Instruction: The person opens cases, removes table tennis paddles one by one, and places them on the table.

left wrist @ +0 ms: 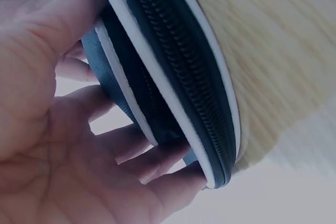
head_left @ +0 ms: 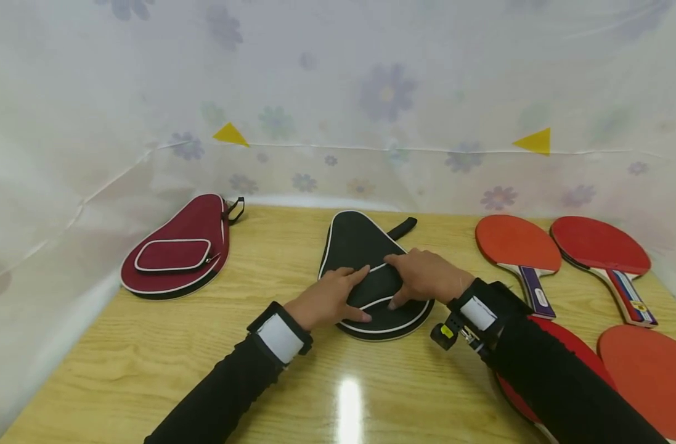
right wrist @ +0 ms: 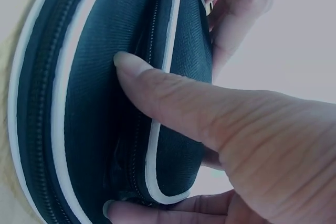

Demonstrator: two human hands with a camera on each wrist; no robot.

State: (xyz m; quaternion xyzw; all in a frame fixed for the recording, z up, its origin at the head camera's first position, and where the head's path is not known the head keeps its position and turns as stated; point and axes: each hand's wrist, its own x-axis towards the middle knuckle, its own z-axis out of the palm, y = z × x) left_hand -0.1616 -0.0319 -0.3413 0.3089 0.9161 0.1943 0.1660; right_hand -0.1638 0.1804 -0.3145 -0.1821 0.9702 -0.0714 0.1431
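Note:
A black table tennis paddle case [head_left: 351, 237] with white piping lies on the wooden table, its rounded end toward me. From the left, my left hand [head_left: 329, 299] holds its raised front pocket, thumb on the near side and fingers on the far side. My right hand [head_left: 429, 277] grips the pocket's other end in the same way. In the right wrist view the thumb [right wrist: 157, 85] presses beside the pocket's zipper. Close to the left hand, the case's main zipper [left wrist: 184, 61] runs along its edge. Some fingertips are hidden behind the pocket.
A dark red paddle case [head_left: 177, 225] lies at the back left. Orange and red table tennis paddles [head_left: 517, 243] [head_left: 601, 243] lie at the back right. A red paddle [head_left: 570, 345] and an orange paddle [head_left: 648, 370] lie nearer, the red one partly under my right forearm.

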